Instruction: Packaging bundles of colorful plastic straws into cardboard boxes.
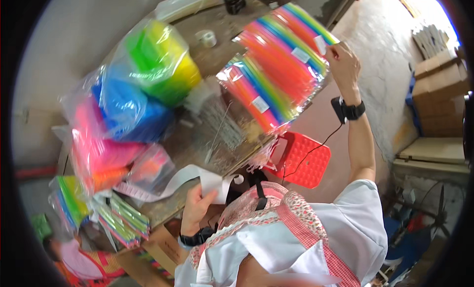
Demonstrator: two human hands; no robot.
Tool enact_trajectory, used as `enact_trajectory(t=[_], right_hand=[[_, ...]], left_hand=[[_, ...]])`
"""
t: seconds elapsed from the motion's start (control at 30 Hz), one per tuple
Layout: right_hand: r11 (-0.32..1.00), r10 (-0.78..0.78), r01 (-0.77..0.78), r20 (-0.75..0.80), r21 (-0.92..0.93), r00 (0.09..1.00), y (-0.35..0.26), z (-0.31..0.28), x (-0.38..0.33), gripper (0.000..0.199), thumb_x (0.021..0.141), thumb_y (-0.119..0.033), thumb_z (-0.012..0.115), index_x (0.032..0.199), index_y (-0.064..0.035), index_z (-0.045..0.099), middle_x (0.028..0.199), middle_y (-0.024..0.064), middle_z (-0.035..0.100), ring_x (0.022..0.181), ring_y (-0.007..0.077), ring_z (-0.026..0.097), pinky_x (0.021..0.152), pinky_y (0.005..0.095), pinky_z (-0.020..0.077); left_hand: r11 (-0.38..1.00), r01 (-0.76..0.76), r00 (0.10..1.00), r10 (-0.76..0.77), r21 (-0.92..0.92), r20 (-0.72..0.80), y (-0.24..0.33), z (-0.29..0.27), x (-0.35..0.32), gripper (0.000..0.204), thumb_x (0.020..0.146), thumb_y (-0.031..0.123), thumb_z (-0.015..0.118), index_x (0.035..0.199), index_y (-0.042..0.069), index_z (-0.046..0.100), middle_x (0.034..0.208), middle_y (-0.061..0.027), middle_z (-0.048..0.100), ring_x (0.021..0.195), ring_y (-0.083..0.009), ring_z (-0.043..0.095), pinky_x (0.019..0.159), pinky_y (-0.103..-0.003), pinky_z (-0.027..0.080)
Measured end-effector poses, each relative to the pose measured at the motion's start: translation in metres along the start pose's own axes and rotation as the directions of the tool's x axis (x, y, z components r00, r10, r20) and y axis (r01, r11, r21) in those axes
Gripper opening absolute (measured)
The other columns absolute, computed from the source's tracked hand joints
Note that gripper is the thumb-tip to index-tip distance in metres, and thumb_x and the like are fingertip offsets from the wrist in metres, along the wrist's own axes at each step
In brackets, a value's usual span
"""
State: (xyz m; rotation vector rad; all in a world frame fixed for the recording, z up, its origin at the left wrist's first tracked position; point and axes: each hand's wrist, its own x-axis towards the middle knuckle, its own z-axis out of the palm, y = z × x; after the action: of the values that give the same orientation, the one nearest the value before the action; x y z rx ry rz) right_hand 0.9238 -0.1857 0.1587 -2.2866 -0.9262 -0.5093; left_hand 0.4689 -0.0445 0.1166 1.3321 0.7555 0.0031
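Observation:
My right hand reaches out to the far right, its fingers pinched at the edge of a white label. That label lies against the rightmost of several clear packets of rainbow-coloured thin sticks, which overlap side by side on the table. Other packets carry a similar white label. Close to my body, my left hand is closed on a long white label strip, which curls away to the left across the table edge.
Big clear bags of coloured material fill the table's left side. Bundled thin wires and a white roll lie on the wooden table. A red stool stands right of it; cardboard boxes are stacked farther right.

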Motion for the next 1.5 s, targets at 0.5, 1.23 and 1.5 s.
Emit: enact_trajectory(t=[0.5, 1.23, 1.5], right_hand=[[0.928, 0.328, -0.247, 0.293, -0.280, 0.898, 0.092, 0.060, 0.060, 0.033, 0.079, -0.040, 0.061, 0.087, -0.0091, 0.067, 0.096, 0.0059, 0.064, 0.083, 0.0254, 0.061, 0.073, 0.0377, 0.0493], [0.837, 0.368, -0.526, 0.556, 0.151, 0.745, 0.129, 0.016, 0.085, 0.033, 0.077, -0.033, 0.069, 0.087, -0.0025, 0.065, 0.077, 0.0020, 0.059, 0.071, 0.0088, 0.053, 0.063, 0.0266, 0.0411], [0.810, 0.226, -0.516, 0.664, 0.278, 0.713, 0.070, 0.034, 0.041, 0.034, 0.076, -0.035, 0.069, 0.077, -0.0016, 0.064, 0.062, 0.0019, 0.056, 0.061, 0.0112, 0.052, 0.055, 0.0306, 0.0378]], left_hand=[[0.962, 0.271, 0.907, -0.267, -0.035, -0.325, -0.058, -0.010, 0.021, 0.028, 0.084, 0.009, 0.059, 0.109, -0.002, 0.057, 0.097, -0.0048, 0.061, 0.086, -0.0119, 0.055, 0.078, -0.027, 0.043], [0.933, -0.207, 0.976, 0.219, 0.293, -0.009, 0.023, 0.074, 0.123, 0.022, 0.084, 0.011, 0.060, 0.103, 0.001, 0.061, 0.088, -0.0050, 0.062, 0.080, -0.0108, 0.058, 0.073, -0.022, 0.046], [0.976, 0.040, 0.993, -0.063, -0.212, -0.099, -0.005, 0.098, 0.215, 0.043, 0.081, 0.019, 0.067, 0.115, 0.001, 0.049, 0.093, -0.0035, 0.059, 0.077, -0.0106, 0.058, 0.067, -0.022, 0.045]])
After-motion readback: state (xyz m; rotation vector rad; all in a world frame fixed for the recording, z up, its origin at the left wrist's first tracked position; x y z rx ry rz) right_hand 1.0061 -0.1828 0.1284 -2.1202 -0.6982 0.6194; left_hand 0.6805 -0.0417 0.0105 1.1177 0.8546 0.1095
